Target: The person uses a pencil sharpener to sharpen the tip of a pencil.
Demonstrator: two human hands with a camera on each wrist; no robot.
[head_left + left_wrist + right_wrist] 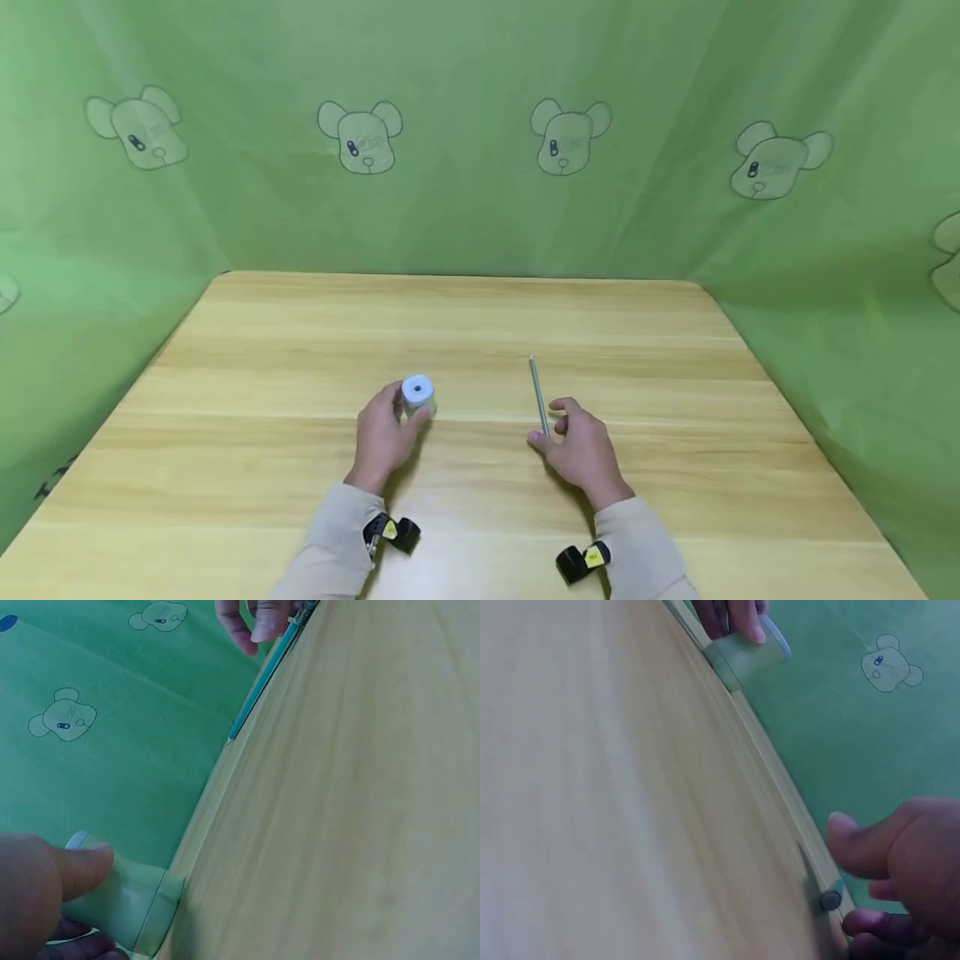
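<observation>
On the left, a small pale green cylinder with a white top and a dark hole in its centre, looking like a pencil sharpener (417, 390), stands upright on the table. My left hand (382, 433) grips it, thumb on the near side and fingers round the far side. To the right lies a blue-green pencil (537, 392), its tip pointing away from me. My right hand (583, 448) is at the pencil's near end, with thumb and fingers spread on either side. In the right wrist view, a gap shows between the thumb and the pencil's blunt end (831, 900).
The wood-grain table (480, 325) reaches to a green curtain (465, 225) printed with bear heads, which hangs behind and at both sides. Each wrist carries a small black camera, the left one (405, 535) and the right one (573, 565).
</observation>
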